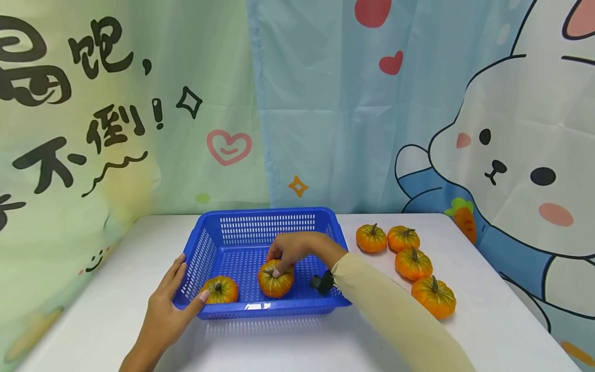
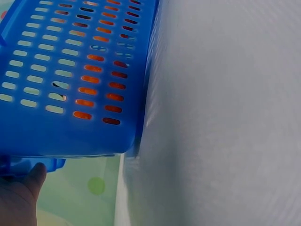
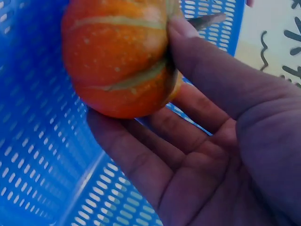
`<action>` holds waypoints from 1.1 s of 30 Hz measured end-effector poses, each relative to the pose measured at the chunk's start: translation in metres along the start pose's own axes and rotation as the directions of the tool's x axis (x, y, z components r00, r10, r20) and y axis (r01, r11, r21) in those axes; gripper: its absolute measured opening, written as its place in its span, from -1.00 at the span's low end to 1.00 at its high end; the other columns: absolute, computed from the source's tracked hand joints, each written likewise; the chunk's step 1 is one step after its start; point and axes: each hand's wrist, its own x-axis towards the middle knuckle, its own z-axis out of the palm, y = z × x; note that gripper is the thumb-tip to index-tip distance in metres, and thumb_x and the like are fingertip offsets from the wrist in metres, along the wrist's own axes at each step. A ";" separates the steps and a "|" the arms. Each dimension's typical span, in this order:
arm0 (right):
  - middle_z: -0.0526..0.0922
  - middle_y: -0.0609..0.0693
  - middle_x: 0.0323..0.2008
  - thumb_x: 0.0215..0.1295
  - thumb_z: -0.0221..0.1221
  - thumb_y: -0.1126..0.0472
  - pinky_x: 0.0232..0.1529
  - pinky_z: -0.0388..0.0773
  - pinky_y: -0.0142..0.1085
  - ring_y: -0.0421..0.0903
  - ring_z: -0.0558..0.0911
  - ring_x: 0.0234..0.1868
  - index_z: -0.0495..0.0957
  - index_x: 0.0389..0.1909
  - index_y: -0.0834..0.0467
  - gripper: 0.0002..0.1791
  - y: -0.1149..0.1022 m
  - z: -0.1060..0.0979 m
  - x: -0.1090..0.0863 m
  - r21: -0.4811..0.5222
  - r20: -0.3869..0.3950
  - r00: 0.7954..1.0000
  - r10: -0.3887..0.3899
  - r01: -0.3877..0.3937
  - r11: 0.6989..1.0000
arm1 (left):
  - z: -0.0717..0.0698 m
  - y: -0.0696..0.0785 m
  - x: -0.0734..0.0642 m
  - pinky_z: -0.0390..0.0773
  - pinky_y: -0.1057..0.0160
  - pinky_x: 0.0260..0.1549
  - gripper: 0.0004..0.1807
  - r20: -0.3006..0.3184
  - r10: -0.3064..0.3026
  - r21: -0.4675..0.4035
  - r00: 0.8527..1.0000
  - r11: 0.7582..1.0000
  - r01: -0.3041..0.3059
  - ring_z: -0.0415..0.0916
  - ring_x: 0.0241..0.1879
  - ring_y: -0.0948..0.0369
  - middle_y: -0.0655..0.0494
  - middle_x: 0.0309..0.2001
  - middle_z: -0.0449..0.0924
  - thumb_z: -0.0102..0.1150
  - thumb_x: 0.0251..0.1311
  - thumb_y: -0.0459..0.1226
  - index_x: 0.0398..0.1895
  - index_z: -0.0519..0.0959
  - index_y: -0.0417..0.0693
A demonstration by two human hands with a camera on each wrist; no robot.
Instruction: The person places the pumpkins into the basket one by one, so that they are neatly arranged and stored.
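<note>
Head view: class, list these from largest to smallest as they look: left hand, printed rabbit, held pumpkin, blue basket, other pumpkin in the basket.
1. Printed rabbit
2. Blue basket
3. Left hand
4. Held pumpkin, other pumpkin: too alike to rank

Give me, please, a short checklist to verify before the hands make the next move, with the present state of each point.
1. Right hand grips its pumpkin: ok, thumb near the stem, fingers at the side.
2. Right hand free to take something else: not ok, it holds that pumpkin.
3. Left hand at the basket: ok, it touches the near left corner.
4. Held pumpkin apart from the other pumpkin in the basket: ok, a gap shows between them.
5. Held pumpkin resting on the basket floor: cannot tell.
6. Four pumpkins on the table apart from the basket: ok, they sit to its right.
</note>
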 end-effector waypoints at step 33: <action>0.55 0.18 0.15 0.26 0.26 0.34 0.04 0.57 -0.13 -0.07 0.60 0.03 0.47 0.25 0.18 -0.49 -0.015 0.015 0.013 0.163 0.178 0.984 -0.009 -0.020 0.986 | -0.002 0.003 -0.001 0.31 -0.11 0.10 -0.12 0.021 -0.022 0.005 1.000 1.000 0.022 0.15 0.35 -0.24 -0.11 0.47 0.10 0.38 0.11 -0.11 0.37 0.23 -0.43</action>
